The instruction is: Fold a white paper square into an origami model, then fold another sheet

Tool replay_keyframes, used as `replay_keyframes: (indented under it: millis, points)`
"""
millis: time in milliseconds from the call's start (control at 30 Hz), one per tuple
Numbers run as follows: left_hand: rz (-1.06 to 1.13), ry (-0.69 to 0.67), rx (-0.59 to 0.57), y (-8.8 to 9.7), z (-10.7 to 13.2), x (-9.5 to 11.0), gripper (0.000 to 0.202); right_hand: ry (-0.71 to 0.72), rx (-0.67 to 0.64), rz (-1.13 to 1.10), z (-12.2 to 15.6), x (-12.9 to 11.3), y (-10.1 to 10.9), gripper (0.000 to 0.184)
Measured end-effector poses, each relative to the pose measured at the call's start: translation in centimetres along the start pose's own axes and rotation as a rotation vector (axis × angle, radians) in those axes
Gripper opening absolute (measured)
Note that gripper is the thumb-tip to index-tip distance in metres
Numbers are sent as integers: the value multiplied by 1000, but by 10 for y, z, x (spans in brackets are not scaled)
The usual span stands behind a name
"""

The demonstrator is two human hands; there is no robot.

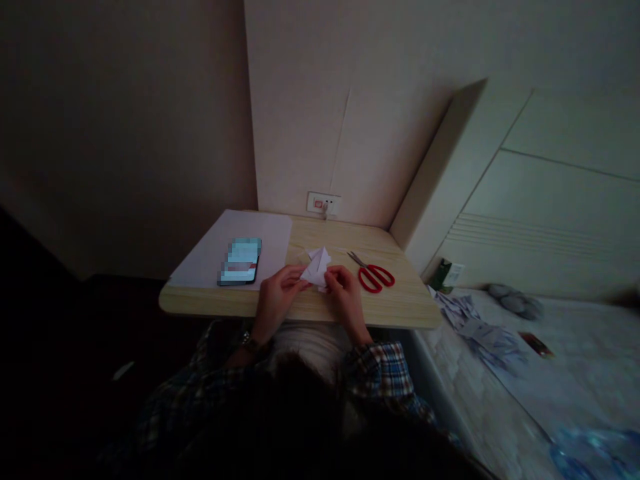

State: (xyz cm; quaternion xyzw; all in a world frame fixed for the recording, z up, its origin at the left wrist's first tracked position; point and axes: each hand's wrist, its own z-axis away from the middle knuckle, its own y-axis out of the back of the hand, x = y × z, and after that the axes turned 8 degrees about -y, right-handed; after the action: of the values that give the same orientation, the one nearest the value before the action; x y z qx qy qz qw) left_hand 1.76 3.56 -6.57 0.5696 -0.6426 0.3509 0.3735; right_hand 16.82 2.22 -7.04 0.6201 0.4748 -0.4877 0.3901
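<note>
Head view shows a white folded paper [315, 270] held up over the near middle of the small wooden table [415, 308]. Its sharpest corner points away from the person, toward the table's wall side, and a smaller flap juts out to the left of that tip. Fingers cover parts of its lower edge, so which way its long axis runs cannot be told for sure. The left hand [278, 295] is curled nearly closed, thumb and fingertips pinching the paper's left edge. The right hand [345, 292] pinches the lower right edge between thumb and forefinger, its other fingers bent.

On the table's right part lie red-handled scissors [371, 275], blades pointing toward the wall and leftward. On its left part, a phone [240, 261] with a lit screen rests on a white sheet [270, 230]. Right of the table, paper pieces [480, 333] lie heaped on a mattress [590, 333].
</note>
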Motion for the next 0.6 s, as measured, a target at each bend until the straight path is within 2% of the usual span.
replay_keyframes:
  millis: [233, 600]
  points:
    - [-77, -48, 28, 1, 6, 1, 24, 4, -32, 1, -1, 0, -1, 13]
    - [-76, -6, 40, 2, 5, 3, 22, 1, -8, 29, -1, 0, -4, 11]
